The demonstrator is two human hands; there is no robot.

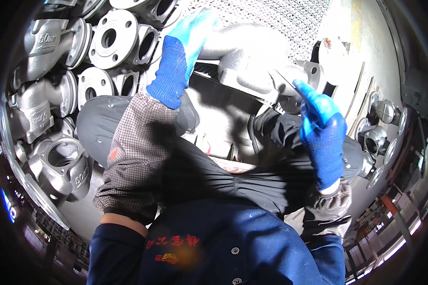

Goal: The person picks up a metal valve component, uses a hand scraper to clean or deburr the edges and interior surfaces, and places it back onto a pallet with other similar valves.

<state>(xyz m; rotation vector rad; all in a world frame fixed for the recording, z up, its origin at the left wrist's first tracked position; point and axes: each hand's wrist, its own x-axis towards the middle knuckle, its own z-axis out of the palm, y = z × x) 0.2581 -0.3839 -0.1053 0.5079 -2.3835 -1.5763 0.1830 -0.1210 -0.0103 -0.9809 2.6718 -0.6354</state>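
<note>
A large silver-grey valve body casting lies in front of me, its middle washed out by strong light. My left hand, in a blue coated glove, rests against its left end with the fingers along the edge; glare blurs the fingertips. In a matching glove, my right hand is closed round a thin, straight metal tool. The tool slants up and left, its tip at the casting's surface near the right flange. Its handle is hidden in the fist, so its exact kind does not show.
Several flanged valve castings are stacked on the left, close to my left arm. More castings stand on the right, beyond my knee. A patterned metal mesh surface lies behind the workpiece. My bent legs flank a pale block.
</note>
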